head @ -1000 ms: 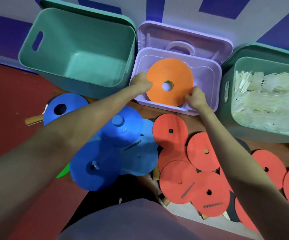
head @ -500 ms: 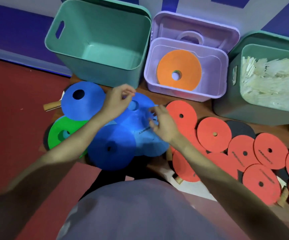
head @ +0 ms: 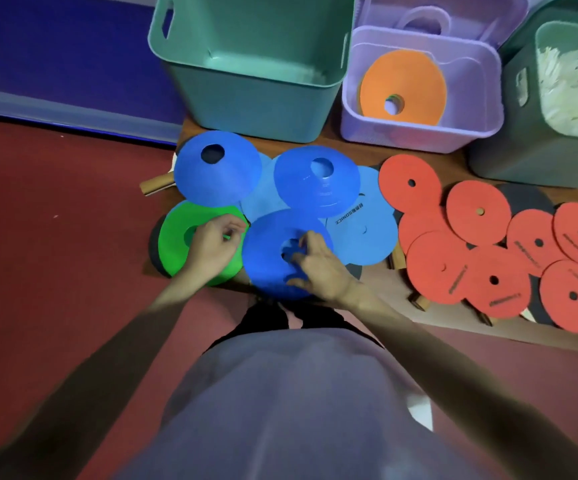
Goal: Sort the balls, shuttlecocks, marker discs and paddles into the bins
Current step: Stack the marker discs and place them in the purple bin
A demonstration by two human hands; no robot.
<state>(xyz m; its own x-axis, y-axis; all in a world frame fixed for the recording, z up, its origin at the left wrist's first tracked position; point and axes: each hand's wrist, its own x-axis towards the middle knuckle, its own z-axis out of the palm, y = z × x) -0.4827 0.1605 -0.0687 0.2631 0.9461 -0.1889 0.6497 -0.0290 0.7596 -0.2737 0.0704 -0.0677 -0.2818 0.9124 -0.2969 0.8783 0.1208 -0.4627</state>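
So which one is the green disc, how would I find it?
Start at the big empty teal bin at the back. Come toward the person, past the blue disc lying just in front of it, to where the left hand reaches. The green disc lies under that hand, and it is the only green one among blue and red.

The blue marker disc (head: pixel 285 258) nearest the person and the green disc (head: pixel 197 244) beside it look like smooth, flexible plastic with a dull sheen. The orange disc (head: pixel 403 86) has the same finish, and the lilac bin (head: pixel 419 129) around it is translucent plastic. The teal bin (head: pixel 252 98) is opaque, smooth, matt plastic. The red paddle faces (head: pixel 478 213) look matt and rubbery, with printed lettering, and one paddle handle (head: pixel 154 185) looks like bare wood. The floor (head: pixel 55 254) is matt red.
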